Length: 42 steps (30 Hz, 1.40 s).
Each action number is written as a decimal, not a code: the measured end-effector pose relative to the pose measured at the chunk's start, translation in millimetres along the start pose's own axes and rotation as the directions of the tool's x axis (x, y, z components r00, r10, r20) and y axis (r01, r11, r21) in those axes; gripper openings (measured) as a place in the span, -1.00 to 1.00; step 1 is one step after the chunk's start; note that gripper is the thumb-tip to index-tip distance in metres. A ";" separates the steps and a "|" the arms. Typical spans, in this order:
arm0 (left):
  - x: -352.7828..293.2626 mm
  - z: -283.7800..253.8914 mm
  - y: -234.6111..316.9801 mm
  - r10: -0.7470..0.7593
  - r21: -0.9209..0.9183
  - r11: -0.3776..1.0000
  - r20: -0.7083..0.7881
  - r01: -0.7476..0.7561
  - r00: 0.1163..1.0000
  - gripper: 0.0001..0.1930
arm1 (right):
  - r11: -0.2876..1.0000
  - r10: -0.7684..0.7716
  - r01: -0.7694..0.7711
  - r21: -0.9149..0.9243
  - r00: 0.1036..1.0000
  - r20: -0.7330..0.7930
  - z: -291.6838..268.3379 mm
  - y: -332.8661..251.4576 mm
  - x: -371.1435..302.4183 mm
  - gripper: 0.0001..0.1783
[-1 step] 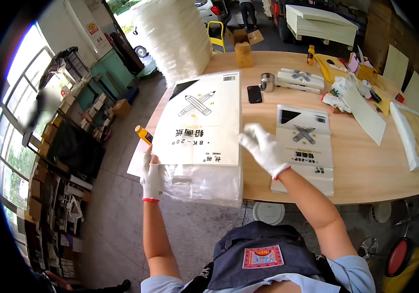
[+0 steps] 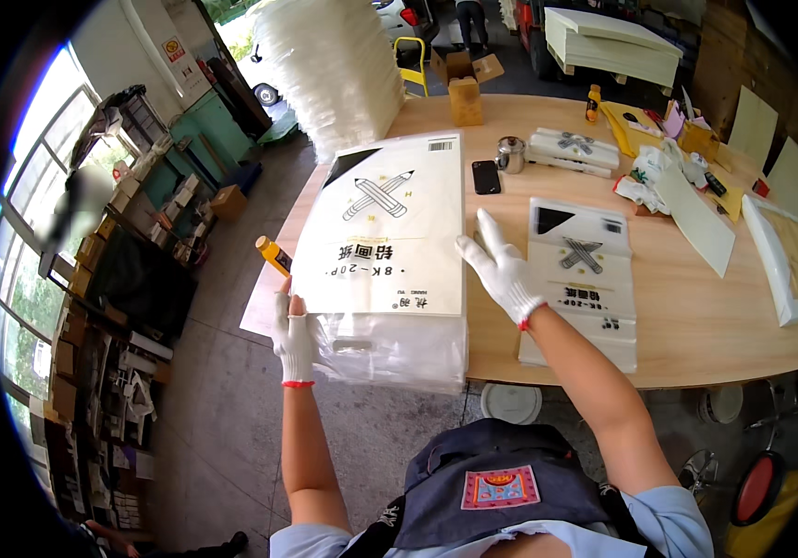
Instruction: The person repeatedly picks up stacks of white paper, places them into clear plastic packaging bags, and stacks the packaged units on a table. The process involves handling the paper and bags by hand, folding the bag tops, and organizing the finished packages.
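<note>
A tall pack of drawing paper in a printed clear bag (image 2: 371,270), with crossed pencils on its front, lies at the left of the table. Its unprinted clear plastic end (image 2: 389,358) hangs over the near edge. My left hand (image 2: 293,339), gloved with bare fingertips, rests along the pack's lower left edge, fingers pointing away from me. My right hand (image 2: 503,272), in a white glove, is spread beside the pack's right edge, its fingertips close to it. Right of that hand lies a flatter stack of printed clear bags (image 2: 580,279).
Beyond my left hand lies an orange bottle (image 2: 273,254). A black phone (image 2: 486,178), a metal cup (image 2: 510,154) and a wrapped bundle (image 2: 573,151) sit farther back. A tall stack of clear plastic (image 2: 324,74) rises behind the pack. Assorted clutter (image 2: 664,172) covers the right side.
My right hand has turned and its fingers have spread, pointing farther away from me beside the pack. The left hand has shifted slightly, still at the pack's left edge.
</note>
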State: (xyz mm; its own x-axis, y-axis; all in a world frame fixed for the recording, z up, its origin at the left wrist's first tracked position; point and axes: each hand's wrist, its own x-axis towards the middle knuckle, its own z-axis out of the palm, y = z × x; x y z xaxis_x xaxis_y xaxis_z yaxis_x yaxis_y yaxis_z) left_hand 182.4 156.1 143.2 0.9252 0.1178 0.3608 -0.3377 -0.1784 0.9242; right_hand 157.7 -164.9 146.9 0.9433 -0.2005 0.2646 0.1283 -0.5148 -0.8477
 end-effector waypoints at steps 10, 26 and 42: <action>-29.4 13.0 -58.8 0.003 -0.432 0.899 -0.155 -0.070 0.988 -0.38 | 0.965 -0.240 0.260 0.043 0.935 -0.261 39.9 -3.0 -3.9 -0.20; -216.7 178.7 -93.3 -0.533 -0.293 0.422 0.685 0.858 0.496 -0.54 | 0.853 0.240 -0.433 0.292 0.822 0.517 -27.8 171.1 -165.9 -0.49; -197.2 335.6 -4.1 -0.295 -0.563 -0.132 0.808 0.816 0.510 -0.46 | 0.080 0.370 -0.650 0.755 0.723 0.584 -101.6 212.3 -118.5 -0.57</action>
State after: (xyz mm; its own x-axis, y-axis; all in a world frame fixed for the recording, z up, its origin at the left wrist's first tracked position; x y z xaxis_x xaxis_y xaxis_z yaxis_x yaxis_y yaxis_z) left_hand 59.4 -194.2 26.3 0.7113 -0.6768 -0.1897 0.7019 0.6697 0.2426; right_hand 42.0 -335.1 -17.6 0.9081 0.1512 -0.3905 -0.3721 0.7190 -0.5870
